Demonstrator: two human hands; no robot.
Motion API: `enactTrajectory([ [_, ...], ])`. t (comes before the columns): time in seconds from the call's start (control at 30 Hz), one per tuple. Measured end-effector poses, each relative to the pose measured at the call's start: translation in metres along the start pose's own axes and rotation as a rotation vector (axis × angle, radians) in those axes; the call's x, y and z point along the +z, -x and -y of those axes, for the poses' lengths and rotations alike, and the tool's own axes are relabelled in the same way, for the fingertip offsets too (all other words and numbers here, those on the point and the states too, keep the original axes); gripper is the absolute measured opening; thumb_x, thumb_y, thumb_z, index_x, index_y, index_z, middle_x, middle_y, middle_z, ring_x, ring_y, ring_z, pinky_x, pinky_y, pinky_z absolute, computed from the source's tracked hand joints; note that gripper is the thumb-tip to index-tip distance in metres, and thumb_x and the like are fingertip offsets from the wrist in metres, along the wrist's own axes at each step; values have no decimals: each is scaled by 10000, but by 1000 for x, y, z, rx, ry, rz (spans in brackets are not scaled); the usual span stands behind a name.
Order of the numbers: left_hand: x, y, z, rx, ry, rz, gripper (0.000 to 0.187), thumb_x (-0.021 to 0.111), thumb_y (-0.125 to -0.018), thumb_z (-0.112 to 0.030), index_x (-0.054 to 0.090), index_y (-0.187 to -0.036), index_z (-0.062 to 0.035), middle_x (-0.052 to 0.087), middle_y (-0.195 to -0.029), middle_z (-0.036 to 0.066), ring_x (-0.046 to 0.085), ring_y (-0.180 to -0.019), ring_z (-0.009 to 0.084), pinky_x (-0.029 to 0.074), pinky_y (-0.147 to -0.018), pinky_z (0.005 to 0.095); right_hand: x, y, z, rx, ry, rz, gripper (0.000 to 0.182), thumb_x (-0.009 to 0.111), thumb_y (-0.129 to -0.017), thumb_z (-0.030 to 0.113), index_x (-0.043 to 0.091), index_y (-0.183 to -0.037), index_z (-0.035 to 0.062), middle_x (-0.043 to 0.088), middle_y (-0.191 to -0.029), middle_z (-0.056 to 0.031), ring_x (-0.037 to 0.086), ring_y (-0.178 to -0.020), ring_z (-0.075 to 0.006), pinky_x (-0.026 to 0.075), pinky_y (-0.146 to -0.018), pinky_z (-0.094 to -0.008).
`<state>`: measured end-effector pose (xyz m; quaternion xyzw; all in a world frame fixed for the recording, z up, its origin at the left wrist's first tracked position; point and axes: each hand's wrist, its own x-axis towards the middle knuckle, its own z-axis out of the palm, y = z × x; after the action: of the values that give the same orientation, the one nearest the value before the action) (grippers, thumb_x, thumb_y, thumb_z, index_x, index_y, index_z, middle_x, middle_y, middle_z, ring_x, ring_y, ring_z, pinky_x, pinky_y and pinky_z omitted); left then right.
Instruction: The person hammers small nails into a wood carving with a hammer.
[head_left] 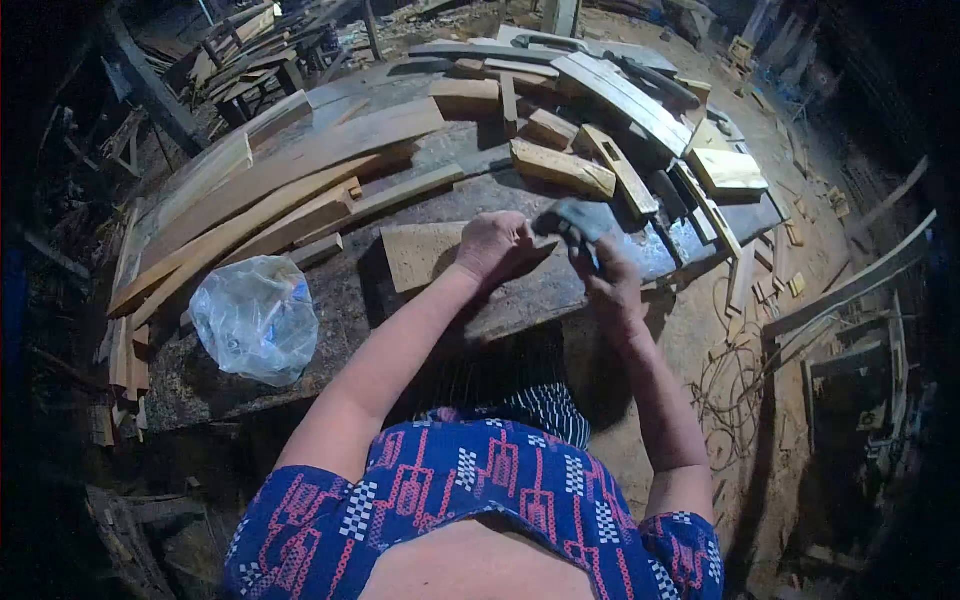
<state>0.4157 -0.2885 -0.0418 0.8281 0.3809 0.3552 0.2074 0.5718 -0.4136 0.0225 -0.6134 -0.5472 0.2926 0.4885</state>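
My left hand [495, 245] is closed, its fingers curled at the right end of a flat wooden block [418, 255] on the workbench. What those fingers hold, if anything, is hidden. My right hand [612, 278] is closed around a dark grey, rounded object [578, 216], raised over the bench's front edge just right of my left hand. The object's kind cannot be made out. A clear plastic bag [255, 322] with small things inside lies to the left of my left forearm.
Long wooden boards [300, 165] lie along the left of the workbench [490, 200]. Beyond my hands are a cut wood piece [562, 170], a slotted wooden piece [622, 172] and a pale block [728, 172]. Tangled cord [735, 390] and wood scraps litter the floor at right.
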Motion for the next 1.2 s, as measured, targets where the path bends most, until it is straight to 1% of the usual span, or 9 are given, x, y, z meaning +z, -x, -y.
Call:
enactTrajectory([
  [0.1, -3, 3, -12, 99, -32, -70, 305, 650, -739, -381, 603, -682, -85, 609, -704, 124, 614, -682, 290, 468, -580, 372, 1, 0, -10, 40, 51, 47, 306, 583, -846, 77, 566, -1151, 58, 613, -1016, -77, 516, -948, -98, 396, -821, -231],
  [0.17, 1, 1, -11, 57, -154, -55, 345, 647, -741, -403, 586, -671, -71, 599, -685, 130, 612, -677, 297, 465, -579, 385, 6, 1, -11, 66, -142, 16, 317, 578, -845, 70, 559, -1159, 36, 621, -1020, -73, 526, -950, -106, 404, -819, -241],
  [0.23, -1, 2, -2, 9, -10, -15, 389, 645, -731, -433, 567, -654, -60, 594, -676, 135, 605, -670, 316, 467, -582, 400, 3, -2, -14, -18, -156, 22, 318, 578, -842, 67, 559, -1157, 26, 622, -999, -67, 528, -936, -105, 407, -814, -244],
  [0.4, 4, 4, 2, -28, -15, -44, 459, 618, -742, -528, 598, -868, -87, 624, -752, 163, 621, -767, 341, 485, -621, 412, 7, -1, -23, -32, 28, 1, 266, 601, -831, 95, 588, -1086, 21, 600, -886, -35, 503, -813, -92, 413, -741, -235],
  [0.53, -3, 5, -8, -10, -55, -21, 420, 617, -754, -468, 573, -937, -93, 634, -807, 178, 623, -767, 346, 494, -659, 422, 9, -3, -35, -19, -108, -15, 241, 599, -833, 114, 594, -1063, 40, 597, -818, -46, 494, -749, -90, 417, -690, -243],
  [0.6, -5, 1, -7, -7, -74, 35, 488, 615, -735, -526, 600, -959, -93, 636, -815, 185, 622, -781, 354, 498, -681, 424, 3, 0, -19, -33, 46, 8, 244, 594, -834, 128, 594, -1068, 59, 594, -764, -65, 502, -709, -94, 424, -658, -252],
  [0.9, -27, 4, -21, 23, -280, 251, 470, 602, -745, -515, 620, -1016, -131, 638, -880, 164, 615, -844, 327, 489, -704, 417, 3, -2, -27, -39, 103, -21, 284, 602, -832, 181, 589, -1091, 66, 605, -774, -132, 550, -680, -160, 435, -635, -274],
  [1.1, -25, 5, -20, 5, -190, 239, 488, 591, -741, -555, 618, -1049, -177, 635, -899, 162, 612, -856, 328, 491, -708, 404, 5, 2, -33, -232, -7, -89, 293, 610, -822, 139, 591, -1103, 58, 574, -763, -145, 552, -658, -205, 435, -622, -291],
  [1.2, -22, 7, -16, 85, -172, 158, 470, 605, -743, -524, 617, -1041, -162, 630, -910, 167, 611, -849, 332, 492, -708, 397, 4, 5, -36, -197, 102, -73, 291, 618, -813, 120, 598, -1097, 62, 570, -769, -145, 558, -666, -209, 438, -629, -296],
])
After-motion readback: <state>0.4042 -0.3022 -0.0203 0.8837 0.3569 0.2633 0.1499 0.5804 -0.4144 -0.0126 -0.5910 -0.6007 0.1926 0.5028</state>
